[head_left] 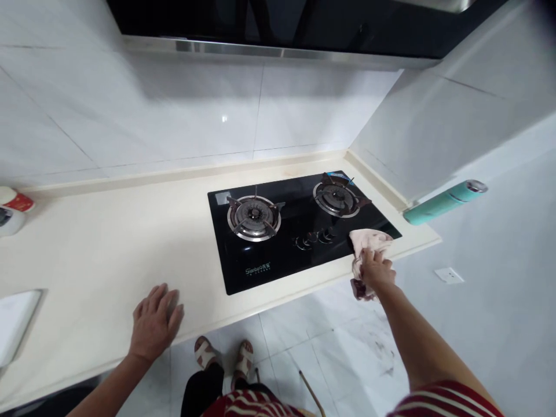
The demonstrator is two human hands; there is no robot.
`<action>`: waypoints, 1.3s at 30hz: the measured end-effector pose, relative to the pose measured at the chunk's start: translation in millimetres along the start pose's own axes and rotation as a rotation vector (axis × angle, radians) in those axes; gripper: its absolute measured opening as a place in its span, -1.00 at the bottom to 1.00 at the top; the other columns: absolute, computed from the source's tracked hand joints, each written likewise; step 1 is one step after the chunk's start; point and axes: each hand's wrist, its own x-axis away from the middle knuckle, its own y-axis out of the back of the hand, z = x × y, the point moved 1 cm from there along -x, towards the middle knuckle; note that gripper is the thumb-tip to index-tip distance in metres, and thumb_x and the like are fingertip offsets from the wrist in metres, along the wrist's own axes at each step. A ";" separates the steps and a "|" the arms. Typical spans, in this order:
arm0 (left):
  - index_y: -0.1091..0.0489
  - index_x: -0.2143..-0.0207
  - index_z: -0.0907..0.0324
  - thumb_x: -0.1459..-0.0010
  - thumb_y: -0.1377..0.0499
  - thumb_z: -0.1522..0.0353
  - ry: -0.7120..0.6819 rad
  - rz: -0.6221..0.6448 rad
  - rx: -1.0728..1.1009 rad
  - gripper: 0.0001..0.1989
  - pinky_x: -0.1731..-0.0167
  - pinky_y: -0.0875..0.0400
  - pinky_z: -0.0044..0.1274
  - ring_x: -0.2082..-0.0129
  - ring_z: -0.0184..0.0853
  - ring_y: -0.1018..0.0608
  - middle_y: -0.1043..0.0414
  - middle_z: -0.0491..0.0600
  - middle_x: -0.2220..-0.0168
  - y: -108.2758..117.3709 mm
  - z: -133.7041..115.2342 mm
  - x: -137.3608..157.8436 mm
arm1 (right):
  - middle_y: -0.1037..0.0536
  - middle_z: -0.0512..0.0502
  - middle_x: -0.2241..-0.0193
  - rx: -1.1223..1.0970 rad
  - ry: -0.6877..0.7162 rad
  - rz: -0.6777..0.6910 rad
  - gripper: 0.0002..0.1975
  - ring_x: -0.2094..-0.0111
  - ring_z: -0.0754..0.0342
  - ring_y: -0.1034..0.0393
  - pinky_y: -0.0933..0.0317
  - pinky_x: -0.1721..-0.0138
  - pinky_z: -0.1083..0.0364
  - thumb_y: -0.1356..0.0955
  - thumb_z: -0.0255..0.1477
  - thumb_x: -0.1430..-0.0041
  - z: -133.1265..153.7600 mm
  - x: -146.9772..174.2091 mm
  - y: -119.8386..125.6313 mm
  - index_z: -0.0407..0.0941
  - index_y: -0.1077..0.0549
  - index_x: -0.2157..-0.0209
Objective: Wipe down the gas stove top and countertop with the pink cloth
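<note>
Under my right hand (377,269) is a pale pink cloth (369,238), bunched in the fingers and spread over the front right corner of the black gas stove (286,255). Part of the cloth, with a dark patch, hangs past the counter's front edge. My left hand (155,318) lies flat on the cream countertop (108,249), left of the stove, fingers stretched and holding nothing. Two round burners with pan supports sit on the glass top, the left burner (254,217) and the right burner (337,197). Control knobs (315,237) lie between them near the front.
A green cylindrical bottle (445,201) stands at the counter's right end. Far left are a red and white container (17,201) and a white slab-like object (17,324). The range hood (278,49) overhangs the stove. A wall socket (449,275) is at right.
</note>
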 end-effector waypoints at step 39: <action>-0.11 -0.34 0.09 -0.08 -0.26 -0.02 -0.141 0.002 0.242 -0.14 -0.27 -0.03 -0.01 -0.42 0.15 0.01 0.07 0.24 -0.43 5.2 -114.2 46.0 | -0.17 -0.14 -0.31 -0.796 1.097 0.208 -0.53 -0.33 -0.13 -0.04 0.00 -0.26 -0.22 -0.30 -0.38 -0.14 281.5 220.1 46.6 0.05 -0.39 -0.12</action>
